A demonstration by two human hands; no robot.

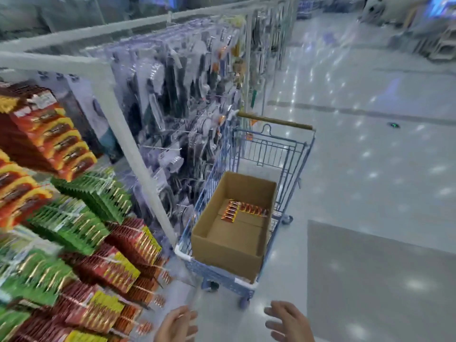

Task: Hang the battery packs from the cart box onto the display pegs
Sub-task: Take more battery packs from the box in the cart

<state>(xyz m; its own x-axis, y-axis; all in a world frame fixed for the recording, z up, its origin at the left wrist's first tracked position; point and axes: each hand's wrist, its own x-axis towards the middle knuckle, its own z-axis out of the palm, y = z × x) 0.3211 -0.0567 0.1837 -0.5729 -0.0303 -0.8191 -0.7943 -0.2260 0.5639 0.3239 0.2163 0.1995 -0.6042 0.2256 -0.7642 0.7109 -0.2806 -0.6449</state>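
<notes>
- Held left hand (176, 324) and right hand (288, 322) low before the cart (261, 149), fingers loosely spread, gripping nothing.
- Found two flat red-and-yellow packs (243, 209) lying in the brown cardboard box (222, 253) inside the blue wire cart.
- Saw glossy red, green and yellow cards (93, 191) hung in rows on the white rack (128, 134); print too blurred to read.

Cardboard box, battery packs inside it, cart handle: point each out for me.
Cardboard box (227, 259), head view, outer face of the near wall.
Battery packs (230, 211), head view, face of the left pack.
Cart handle (275, 121), head view, middle of the bar.
</notes>
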